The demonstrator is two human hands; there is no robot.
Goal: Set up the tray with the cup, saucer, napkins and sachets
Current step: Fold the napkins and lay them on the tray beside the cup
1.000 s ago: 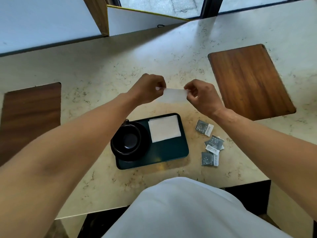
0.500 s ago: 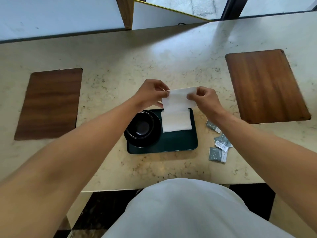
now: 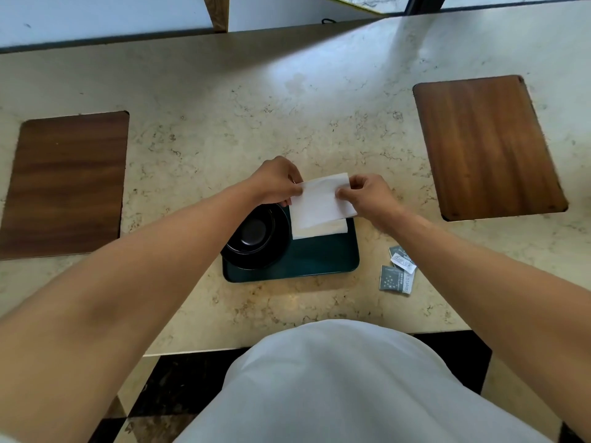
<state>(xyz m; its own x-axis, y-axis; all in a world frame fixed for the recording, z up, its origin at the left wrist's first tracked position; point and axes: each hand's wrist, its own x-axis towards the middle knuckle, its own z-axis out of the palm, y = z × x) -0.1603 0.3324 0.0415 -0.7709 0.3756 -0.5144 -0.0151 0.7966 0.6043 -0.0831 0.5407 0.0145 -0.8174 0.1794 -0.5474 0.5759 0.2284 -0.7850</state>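
marble counter (image 3: 256,123), both hands pinching napkin (image 3: 323,203)

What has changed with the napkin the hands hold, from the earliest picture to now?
Both hands, left and right, have brought the held napkin down from above the table toward the tray; it now overlaps the napkin already there. Both still pinch it. The cup, the tray and the sachets on the table have not moved.

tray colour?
Dark green tray, plain with no pattern; head view shows it, under the black cup and white napkins.
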